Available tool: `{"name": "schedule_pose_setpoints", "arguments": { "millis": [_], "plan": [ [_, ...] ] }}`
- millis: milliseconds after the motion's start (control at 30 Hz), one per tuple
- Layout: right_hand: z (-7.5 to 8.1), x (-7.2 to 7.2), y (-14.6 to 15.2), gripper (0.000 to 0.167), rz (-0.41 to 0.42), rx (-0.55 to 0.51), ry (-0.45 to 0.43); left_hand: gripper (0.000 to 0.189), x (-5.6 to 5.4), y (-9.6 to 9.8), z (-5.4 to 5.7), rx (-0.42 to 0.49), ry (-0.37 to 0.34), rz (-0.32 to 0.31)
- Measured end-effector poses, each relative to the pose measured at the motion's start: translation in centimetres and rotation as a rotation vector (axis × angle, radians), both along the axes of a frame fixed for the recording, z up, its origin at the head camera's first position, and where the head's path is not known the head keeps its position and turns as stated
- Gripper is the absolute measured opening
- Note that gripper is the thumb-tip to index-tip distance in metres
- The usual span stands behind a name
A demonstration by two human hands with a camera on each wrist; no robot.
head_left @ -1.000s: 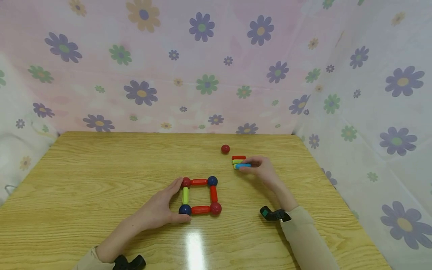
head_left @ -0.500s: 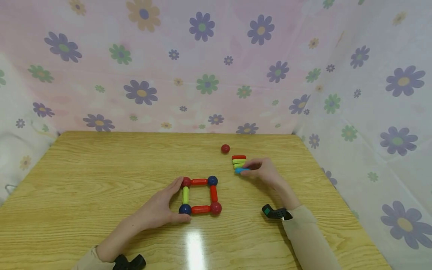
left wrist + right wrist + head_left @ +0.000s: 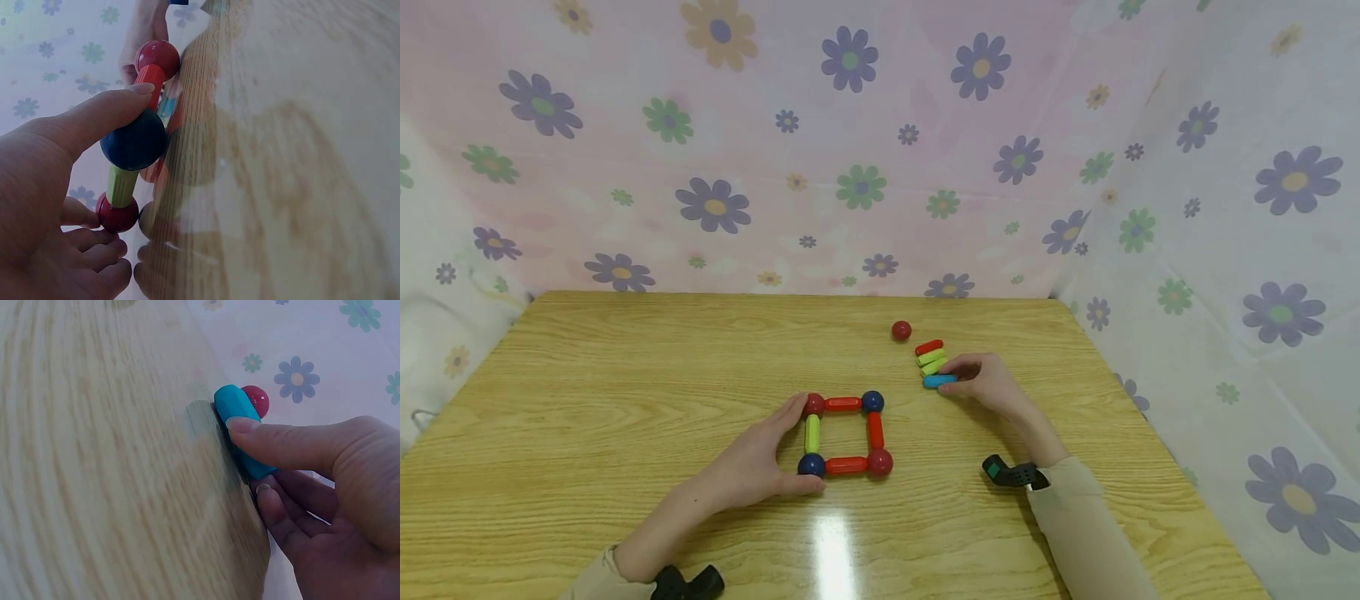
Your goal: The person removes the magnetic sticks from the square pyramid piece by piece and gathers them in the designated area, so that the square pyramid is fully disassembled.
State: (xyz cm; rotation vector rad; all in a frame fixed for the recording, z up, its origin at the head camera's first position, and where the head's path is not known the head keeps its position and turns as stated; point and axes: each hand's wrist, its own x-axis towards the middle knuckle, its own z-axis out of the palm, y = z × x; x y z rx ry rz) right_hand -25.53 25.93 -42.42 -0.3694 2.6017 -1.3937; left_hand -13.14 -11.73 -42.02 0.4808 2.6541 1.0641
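Note:
A square of magnetic building sticks and balls (image 3: 847,466) lies on the table, with red and dark blue balls at its corners. Three of its sticks are red, and the left one is yellow-green (image 3: 120,187). My left hand (image 3: 752,462) holds its left side, thumb at the near dark blue ball (image 3: 133,141) and fingertips at the far red ball (image 3: 117,214). To the right, my right hand (image 3: 988,385) pinches a light blue magnetic stick (image 3: 234,405) between thumb and fingers, low at the tabletop. Just beyond it lie two yellow-green sticks (image 3: 931,357) and a red stick (image 3: 929,347), side by side and slanted.
A loose red ball (image 3: 901,331) sits behind the sticks, toward the back of the wooden table (image 3: 625,375). Flowered cloth (image 3: 760,150) hangs along the back and sides. Black wrist bands (image 3: 1015,473) sit on both wrists.
My right hand has brought the light blue stick slightly nearer, off the yellow-green sticks it overlapped. The red and yellow-green sticks have turned to a slant. My left hand stays put.

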Motion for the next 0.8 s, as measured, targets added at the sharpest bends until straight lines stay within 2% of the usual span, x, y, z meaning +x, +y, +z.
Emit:
{"name": "schedule_pose_setpoints", "arguments": {
  "millis": [333, 800],
  "plan": [
    [0.51, 0.22, 0.17, 0.033, -0.017, 0.017, 0.022, 0.122, 0.0, -0.01, -0.01, 0.001, -0.007, 0.003],
    [0.24, -0.08, 0.23, 0.028, -0.075, 0.11, 0.05, 0.122, 0.02, 0.04, 0.04, 0.0, -0.009, 0.006]
  ]
}}
